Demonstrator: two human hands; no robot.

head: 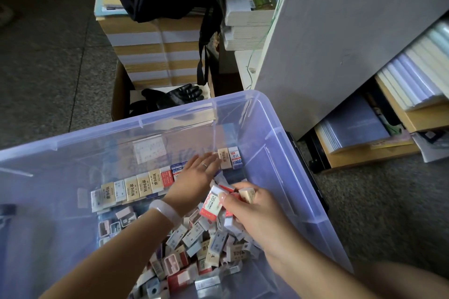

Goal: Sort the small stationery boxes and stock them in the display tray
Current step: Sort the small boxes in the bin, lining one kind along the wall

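Loose pile (194,250) under wrists; right hand (252,211) grasps several boxes (212,204); left hand (196,172) flat, fingers straight, pressing row (136,188) stretching leftward.

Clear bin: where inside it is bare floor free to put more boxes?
Bare floor of the clear bin lies right of the loose pile, along the right wall, and left of it. The row of boxes and the pile are crowded.

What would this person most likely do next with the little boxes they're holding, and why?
Probably slot a box from the right hand into the gap in the standing row. The left hand lies flat over that gap, just short of two upright boxes at the far end, and the loose pile below is unsorted.
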